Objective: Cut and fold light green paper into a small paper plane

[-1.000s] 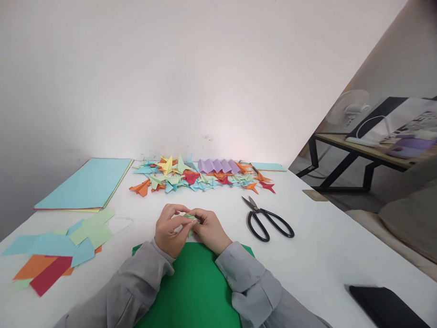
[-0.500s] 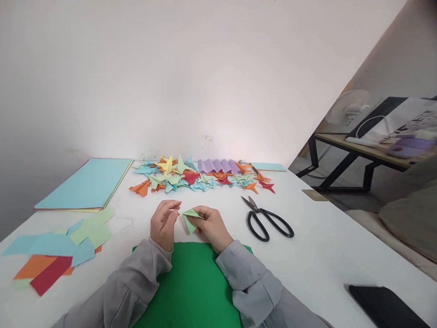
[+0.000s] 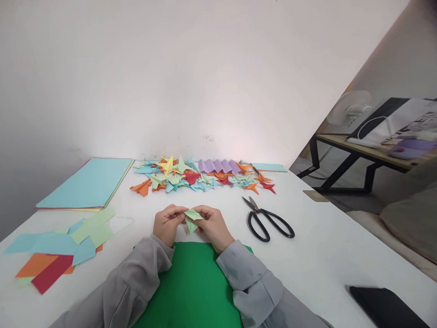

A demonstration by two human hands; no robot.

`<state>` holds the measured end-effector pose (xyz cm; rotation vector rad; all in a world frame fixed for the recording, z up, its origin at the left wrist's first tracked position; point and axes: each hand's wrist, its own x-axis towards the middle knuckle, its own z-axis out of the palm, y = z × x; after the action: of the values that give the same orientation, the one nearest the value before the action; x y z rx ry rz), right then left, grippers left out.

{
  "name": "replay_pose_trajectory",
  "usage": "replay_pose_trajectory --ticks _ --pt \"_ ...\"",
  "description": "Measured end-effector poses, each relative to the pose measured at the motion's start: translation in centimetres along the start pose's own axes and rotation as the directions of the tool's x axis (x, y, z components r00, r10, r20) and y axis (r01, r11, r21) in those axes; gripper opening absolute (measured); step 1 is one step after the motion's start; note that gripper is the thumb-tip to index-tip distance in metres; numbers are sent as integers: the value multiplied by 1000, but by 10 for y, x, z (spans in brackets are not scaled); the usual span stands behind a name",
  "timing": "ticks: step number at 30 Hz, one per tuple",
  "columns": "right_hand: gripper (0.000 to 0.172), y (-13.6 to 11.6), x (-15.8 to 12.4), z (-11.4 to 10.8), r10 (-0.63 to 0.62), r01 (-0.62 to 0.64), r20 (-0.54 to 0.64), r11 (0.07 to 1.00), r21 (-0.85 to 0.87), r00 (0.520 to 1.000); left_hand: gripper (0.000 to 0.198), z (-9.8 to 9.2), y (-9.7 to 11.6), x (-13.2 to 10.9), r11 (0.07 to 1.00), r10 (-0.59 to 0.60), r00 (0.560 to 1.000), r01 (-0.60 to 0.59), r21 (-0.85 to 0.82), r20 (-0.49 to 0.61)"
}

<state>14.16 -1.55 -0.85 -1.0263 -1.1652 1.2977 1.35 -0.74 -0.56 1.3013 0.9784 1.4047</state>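
Observation:
A small folded light green paper (image 3: 192, 216) is held between both hands, just above the far edge of a green sheet (image 3: 189, 289). My left hand (image 3: 167, 224) pinches its left side with thumb and forefinger. On the right side, my right hand (image 3: 214, 226) grips the same paper, its fingers closed. Black-handled scissors (image 3: 265, 220) lie on the table to the right of my right hand, blades slightly apart. Behind the hands, a row of folded paper pieces (image 3: 190, 178) in several colours runs along the wall.
Loose paper strips (image 3: 56, 244) are scattered at the left, with a stack of large coloured sheets (image 3: 86, 183) behind them. A black flat object (image 3: 386, 304) lies at the near right. Beyond the white table (image 3: 308, 261) stand a wooden-topped desk (image 3: 368, 149) and a fan (image 3: 349, 107).
My left hand has moved right and closed on the light green paper. The paper now shows a wider, opened upper fold. The view has shifted very slightly.

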Motion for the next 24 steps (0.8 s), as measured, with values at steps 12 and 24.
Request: replay_pose_trajectory --ticks 12,24 --pt "19 -1 0 -2 0 -1 12 1000 28 1000 12 5 -1 -3 998 51 999 -50 33 -13" --pt "27 1 4 -5 4 -13 34 959 282 999 20 6 2 -1 996 -75 980 63 -71 -186"
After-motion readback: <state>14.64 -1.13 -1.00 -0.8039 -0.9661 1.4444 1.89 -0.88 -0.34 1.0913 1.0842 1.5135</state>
